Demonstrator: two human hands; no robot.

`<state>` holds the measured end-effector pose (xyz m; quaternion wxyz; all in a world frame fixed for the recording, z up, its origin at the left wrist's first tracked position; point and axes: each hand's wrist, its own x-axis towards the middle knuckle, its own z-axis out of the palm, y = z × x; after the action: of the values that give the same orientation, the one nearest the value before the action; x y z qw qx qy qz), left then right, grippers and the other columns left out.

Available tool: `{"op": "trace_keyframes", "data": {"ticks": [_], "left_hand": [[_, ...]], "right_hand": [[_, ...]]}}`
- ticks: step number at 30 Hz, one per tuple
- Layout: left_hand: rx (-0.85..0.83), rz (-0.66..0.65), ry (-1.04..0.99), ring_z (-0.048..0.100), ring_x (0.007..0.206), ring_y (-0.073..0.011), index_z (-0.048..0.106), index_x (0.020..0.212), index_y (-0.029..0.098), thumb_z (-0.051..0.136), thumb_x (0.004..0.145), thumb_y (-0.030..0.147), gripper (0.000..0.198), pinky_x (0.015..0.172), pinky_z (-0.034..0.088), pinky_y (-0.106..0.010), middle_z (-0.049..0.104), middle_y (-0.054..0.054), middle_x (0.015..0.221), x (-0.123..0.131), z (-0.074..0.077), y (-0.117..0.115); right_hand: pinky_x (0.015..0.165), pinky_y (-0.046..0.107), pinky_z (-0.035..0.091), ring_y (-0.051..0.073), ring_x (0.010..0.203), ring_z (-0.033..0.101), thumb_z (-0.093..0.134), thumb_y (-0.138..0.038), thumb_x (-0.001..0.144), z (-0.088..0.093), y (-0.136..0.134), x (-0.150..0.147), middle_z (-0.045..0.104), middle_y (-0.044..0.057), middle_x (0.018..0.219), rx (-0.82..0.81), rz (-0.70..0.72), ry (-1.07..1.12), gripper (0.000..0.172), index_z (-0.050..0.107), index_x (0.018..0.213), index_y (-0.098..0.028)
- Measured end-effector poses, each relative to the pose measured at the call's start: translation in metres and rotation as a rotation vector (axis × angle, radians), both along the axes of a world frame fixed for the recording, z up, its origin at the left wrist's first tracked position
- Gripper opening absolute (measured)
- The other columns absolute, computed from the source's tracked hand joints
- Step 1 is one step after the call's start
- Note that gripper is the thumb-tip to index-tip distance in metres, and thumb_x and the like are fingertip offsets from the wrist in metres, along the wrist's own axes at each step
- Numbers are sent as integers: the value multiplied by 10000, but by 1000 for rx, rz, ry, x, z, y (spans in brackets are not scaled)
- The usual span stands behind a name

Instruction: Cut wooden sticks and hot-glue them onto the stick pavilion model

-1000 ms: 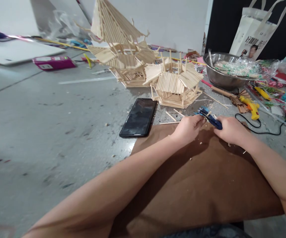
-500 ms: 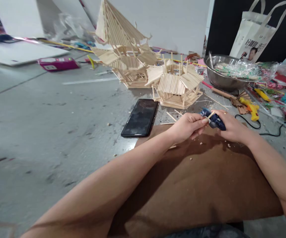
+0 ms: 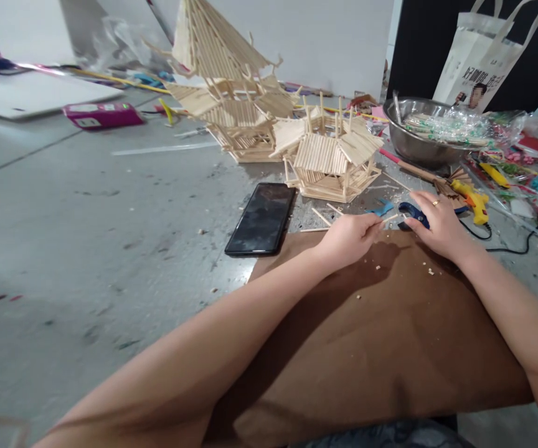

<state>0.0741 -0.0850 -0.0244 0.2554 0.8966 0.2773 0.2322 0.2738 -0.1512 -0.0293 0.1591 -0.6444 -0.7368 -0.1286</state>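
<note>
My left hand (image 3: pixel 350 239) is closed in a pinch on a thin wooden stick (image 3: pixel 389 219) whose pale end points right. Facing it, my right hand (image 3: pixel 439 223) curves loosely around a blue cutting tool (image 3: pixel 415 213), which lies between thumb and fingers, low against the floor. Part of the tool is hidden under the palm. Beneath both hands is a brown sheet (image 3: pixel 390 323) with small wood offcuts (image 3: pixel 378 267) scattered on it. Loose sticks (image 3: pixel 321 216) lie just beyond my left hand. A small blue piece (image 3: pixel 383 207) rests between the hands and the models.
A small stick-built pavilion (image 3: pixel 327 155) and a taller tiered one (image 3: pixel 238 112) stand ahead. A black phone (image 3: pixel 262 219) lies to the left. At right are a yellow glue gun (image 3: pixel 474 200) with its cord, a metal bowl (image 3: pixel 413 146) of wrapped sticks, and a white bag (image 3: pixel 474 62).
My right hand has moved slightly right with the blue tool, lowering it and loosening its grip. The stick in my left hand has come away from the tool and now points right.
</note>
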Motion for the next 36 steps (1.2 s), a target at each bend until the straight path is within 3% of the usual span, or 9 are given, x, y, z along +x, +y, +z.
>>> {"op": "trace_keyframes", "data": {"ticks": [3,8,17,23,27,32,36], "left_hand": [[51,-21,25,427,500,-81,580,702,140,387,832,249,257,513,297,-200,507,7,553,1,-2,-4],[95,-29,81,494,540,-106,573,694,151,365,851,301,301,526,323,-207,558,-21,585,2,-4,-9],[248,57,243,517,524,-136,579,698,156,342,854,346,342,497,300,-232,582,-47,578,2,-3,-16],[223,75,206,434,476,-119,546,632,155,345,844,316,334,481,256,-240,510,-22,518,3,-3,-19],[28,8,45,374,479,-87,498,575,150,387,827,306,316,490,265,-222,426,17,494,3,2,-13],[-448,-241,-228,355,486,-56,521,639,144,456,802,353,272,489,288,-198,401,46,515,0,8,-8],[-820,-246,-388,223,384,-36,513,668,160,498,775,448,308,403,198,-195,254,87,435,-1,11,-9]], "right_hand": [[944,365,289,194,996,541,343,-343,896,9,-7,-17,640,100,1028,121,185,-24,354,556,1090,-137],[808,319,327,162,718,541,369,-265,894,11,-11,-32,647,37,712,158,244,-142,282,611,798,-158],[681,304,293,170,661,489,375,-232,879,9,-16,-37,608,49,655,138,225,-203,285,583,699,-157],[645,305,285,165,624,479,380,-228,869,5,-16,-40,573,48,603,147,189,-191,297,547,635,-155],[647,304,308,166,633,492,366,-217,867,11,-17,-41,583,56,623,114,205,-70,286,542,652,-150],[627,238,371,117,617,505,333,-251,889,23,-21,-39,585,9,648,-72,347,386,273,555,749,-179],[600,247,383,129,611,543,333,-342,888,16,-15,-31,611,20,654,-105,210,390,331,569,720,-182]]}}
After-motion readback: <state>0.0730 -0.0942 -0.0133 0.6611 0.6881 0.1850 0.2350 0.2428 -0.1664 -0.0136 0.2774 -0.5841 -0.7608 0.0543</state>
